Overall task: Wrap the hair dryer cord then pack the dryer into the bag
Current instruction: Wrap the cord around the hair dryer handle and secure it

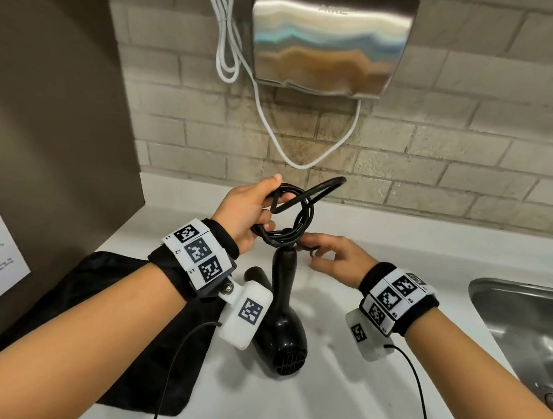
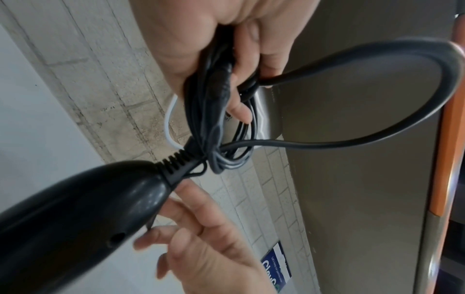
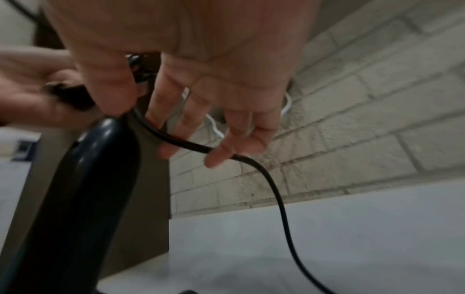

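Black hair dryer [image 1: 285, 317] handle-up, cord [image 1: 290, 211] coiled in left hand [image 1: 247, 211]

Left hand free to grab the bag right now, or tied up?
Probably not yet. The left hand grips the coiled cord above the dryer. The bag lies flat under that forearm, uncovered, so it's close once the cord is let go.

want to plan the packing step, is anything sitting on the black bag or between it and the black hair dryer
The left forearm crosses above the flat black fabric bag; nothing else visibly lies between it and the black hair dryer beside it on the white counter.
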